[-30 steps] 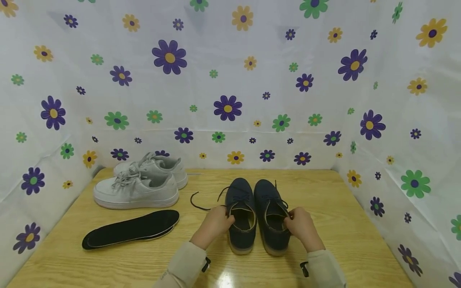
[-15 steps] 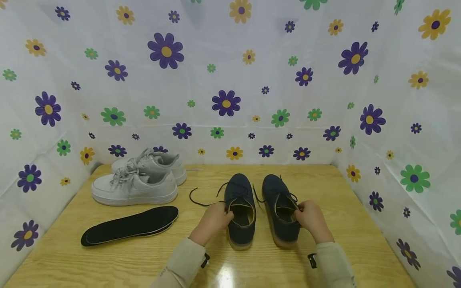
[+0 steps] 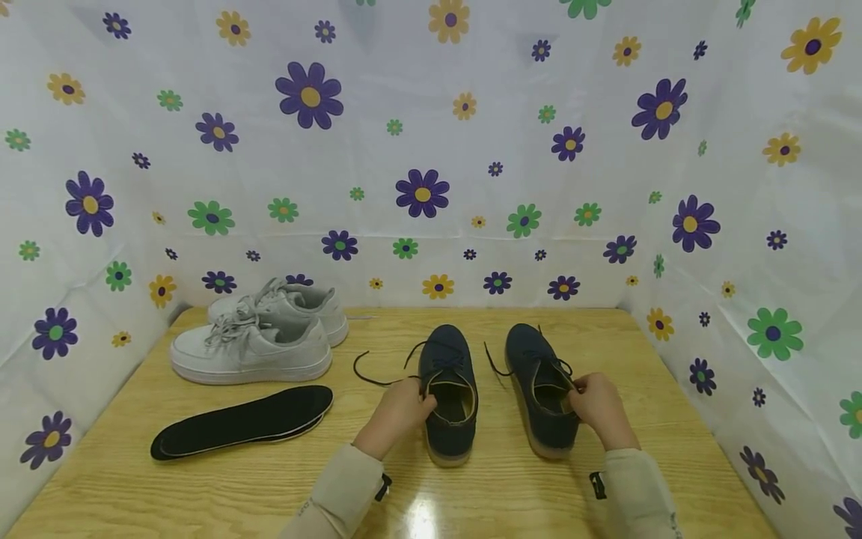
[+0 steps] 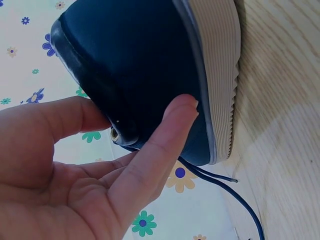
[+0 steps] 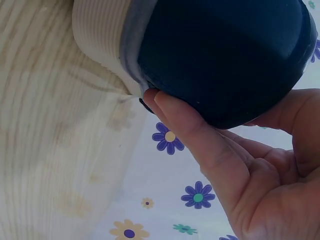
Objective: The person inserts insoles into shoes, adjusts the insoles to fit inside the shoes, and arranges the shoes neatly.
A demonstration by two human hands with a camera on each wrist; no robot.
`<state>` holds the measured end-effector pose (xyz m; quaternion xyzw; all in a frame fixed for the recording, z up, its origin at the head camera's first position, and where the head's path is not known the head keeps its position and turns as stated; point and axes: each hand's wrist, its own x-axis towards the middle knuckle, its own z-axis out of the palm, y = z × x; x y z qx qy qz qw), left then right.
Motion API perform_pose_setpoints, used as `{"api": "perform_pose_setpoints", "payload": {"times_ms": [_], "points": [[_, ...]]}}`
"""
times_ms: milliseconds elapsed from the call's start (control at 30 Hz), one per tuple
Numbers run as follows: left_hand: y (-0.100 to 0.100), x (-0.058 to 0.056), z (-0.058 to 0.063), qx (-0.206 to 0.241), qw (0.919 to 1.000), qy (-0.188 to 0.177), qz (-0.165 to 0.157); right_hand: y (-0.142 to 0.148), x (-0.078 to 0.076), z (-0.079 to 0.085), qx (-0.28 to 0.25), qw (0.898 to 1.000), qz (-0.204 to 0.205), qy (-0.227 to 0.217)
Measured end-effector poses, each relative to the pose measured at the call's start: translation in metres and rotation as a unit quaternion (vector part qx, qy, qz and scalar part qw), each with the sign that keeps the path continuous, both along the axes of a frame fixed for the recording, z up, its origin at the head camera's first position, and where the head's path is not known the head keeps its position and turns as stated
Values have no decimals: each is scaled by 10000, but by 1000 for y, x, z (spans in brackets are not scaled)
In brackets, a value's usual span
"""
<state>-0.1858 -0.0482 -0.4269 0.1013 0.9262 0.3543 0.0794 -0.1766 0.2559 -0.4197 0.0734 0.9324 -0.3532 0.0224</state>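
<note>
Two dark blue lace-up shoes stand on the wooden table, toes pointing away, with a gap between them. My left hand [image 3: 397, 410] pinches the collar of the left shoe [image 3: 444, 352]; in the left wrist view, the thumb sits at that shoe's rim [image 4: 95, 80] and a finger lies along its side. My right hand [image 3: 599, 404] grips the outer collar of the right shoe [image 3: 528, 352], thumb at the opening. The right wrist view shows fingers against that shoe's dark side [image 5: 215, 55]. Loose dark laces [image 3: 367, 374] trail left of the left shoe.
A pair of white sneakers [image 3: 249, 355] stands at the back left. Stacked black insoles [image 3: 245, 421] lie in front of them on the wooden table [image 3: 269, 494]. A flower-printed sheet [image 3: 431, 135] encloses the back and both sides.
The right hand has moved the right shoe to the right, widening the gap between the shoes. The left hand and left shoe stay nearly in place. The head view has shifted slightly.
</note>
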Motion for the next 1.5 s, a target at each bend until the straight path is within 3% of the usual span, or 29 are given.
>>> {"api": "perform_pose_setpoints", "payload": {"times_ms": [467, 767, 1167, 1500], "points": [[2, -2, -5, 141, 9997, -180, -13, 0, 6, -1, 72, 9997, 39, -216], [7, -8, -8, 297, 9995, -24, -61, -1, 11, -3, -18, 9998, -177, 41], [32, -16, -5, 259, 9993, -39, -248, -2, 10, -5, 88, 9994, -268, 194], [58, -21, -10, 368, 9988, 46, -324, -2, 9, -5, 60, 9995, -285, 86]]}}
